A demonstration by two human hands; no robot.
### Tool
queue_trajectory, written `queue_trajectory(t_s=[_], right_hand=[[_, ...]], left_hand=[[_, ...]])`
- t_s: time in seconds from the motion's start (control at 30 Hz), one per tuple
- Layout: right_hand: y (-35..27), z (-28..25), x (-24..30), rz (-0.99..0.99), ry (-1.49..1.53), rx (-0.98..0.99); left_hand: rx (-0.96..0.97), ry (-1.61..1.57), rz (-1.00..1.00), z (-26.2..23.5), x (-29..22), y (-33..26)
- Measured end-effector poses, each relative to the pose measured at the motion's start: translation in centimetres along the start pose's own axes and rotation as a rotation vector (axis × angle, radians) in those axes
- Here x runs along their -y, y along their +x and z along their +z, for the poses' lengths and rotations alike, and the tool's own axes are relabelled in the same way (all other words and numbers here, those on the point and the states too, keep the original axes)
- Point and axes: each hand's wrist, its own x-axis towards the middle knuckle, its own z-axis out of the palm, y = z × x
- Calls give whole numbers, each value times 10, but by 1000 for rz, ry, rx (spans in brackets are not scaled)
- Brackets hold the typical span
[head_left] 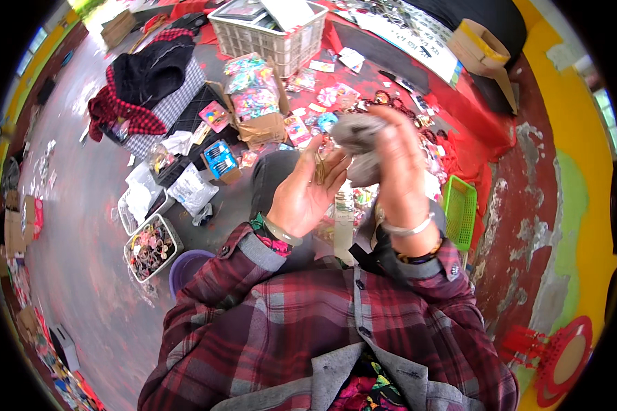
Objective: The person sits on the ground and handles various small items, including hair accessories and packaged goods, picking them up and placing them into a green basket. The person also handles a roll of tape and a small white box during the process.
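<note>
My left hand (303, 192) is raised in front of my chest, palm turned up, its fingers stretched out and apart. A thin yellowish loop (319, 171) lies against it between thumb and fingers; whether it is gripped I cannot tell. Opposite, my right hand (402, 175) is smeared by motion, its fingers long and close together. Against its palm sits a grey, soft-looking bundle (358, 133), blurred, with a paler part below. The bundle is near the left fingertips. Below the hands, a pale upright strip (343, 219) and small colourful packets are partly hidden.
A cardboard box of colourful packets (257, 89) stands ahead, with a large white crate (277, 41) behind it. To the left are a basket of small trinkets (178, 255), a purple tub (185, 268) and a blue box (221, 159). A green basket (460, 212) stands right.
</note>
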Motion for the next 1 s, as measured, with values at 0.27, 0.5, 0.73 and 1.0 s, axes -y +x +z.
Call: queue_trajectory(t_s=[0.27, 0.5, 0.73, 1.0], right_hand=[[-18, -9, -40, -524, -944, 185], [-9, -27, -47, -248, -937, 214], [-1, -47, -61, 26, -826, 341], [-3, -82, -87, 692, 57, -76]], left_hand=[[-143, 85, -83, 17, 28, 1], [21, 544, -261, 2, 33, -5], [99, 560, -265, 1, 41, -5], [-236, 474, -389, -18, 31, 2]])
